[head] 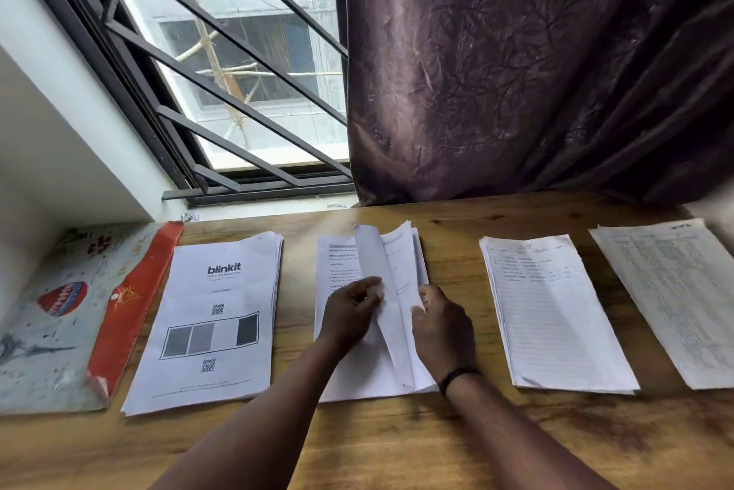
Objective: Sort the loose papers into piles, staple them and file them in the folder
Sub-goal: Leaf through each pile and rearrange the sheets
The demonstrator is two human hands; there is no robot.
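1. Wooden table (pixel 397 442), both forearms reaching over it.
2. Middle pile (pixel 341 259): left hand (pixel 349 310) pinches a lifted sheet (pixel 381 291); right hand (pixel 443 326) curls round the page edges.
3. Left of it, a stack headed "blinkit" (pixel 214 314) (QR codes below), then a red-flapped folder (pixel 59 322).
4. Right of it, a lined pile (pixel 552 310) and a table-printed pile (pixel 671 295).
5. Beyond: barred window (pixel 238 64), purple curtain (pixel 536 64).

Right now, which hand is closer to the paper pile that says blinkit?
The left hand. It holds a lifted sheet of the middle pile, just right of the blinkit pile. The right hand is further right, on the middle pile's far side.
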